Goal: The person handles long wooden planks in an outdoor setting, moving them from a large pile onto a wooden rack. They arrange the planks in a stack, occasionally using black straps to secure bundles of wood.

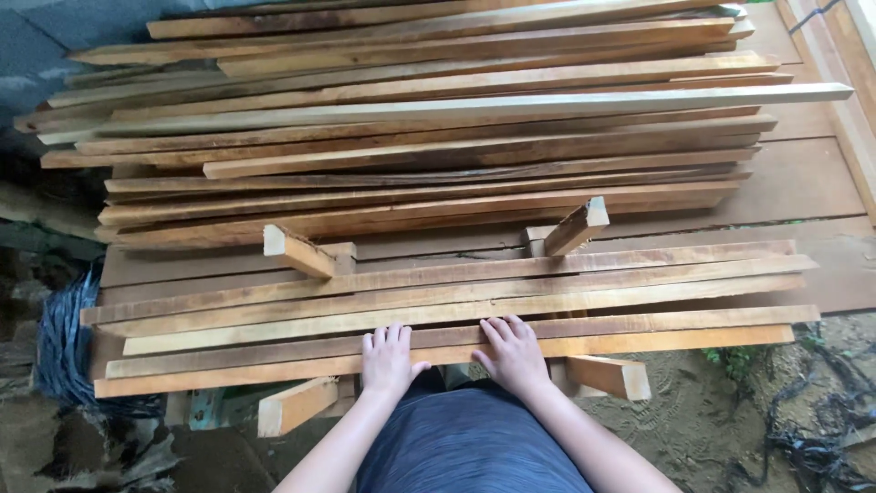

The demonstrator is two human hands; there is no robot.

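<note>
Your left hand and right hand lie flat, fingers open, gripping nothing, on the nearest wooden slats.

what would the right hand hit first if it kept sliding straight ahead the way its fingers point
The right hand lies flat on the near row of wood strips, fingers pointing away and slightly left. Going straight on, it would probably meet the short angled block beyond them, though depth is hard to judge.

Rough-sawn wooden slats, matt and unvarnished, with orange-brown faces and paler cut edges. Short wooden blocks show smooth, pale end grain. A sheet of crinkled black plastic looks faintly glossy beside bare, grainy earth.
</note>
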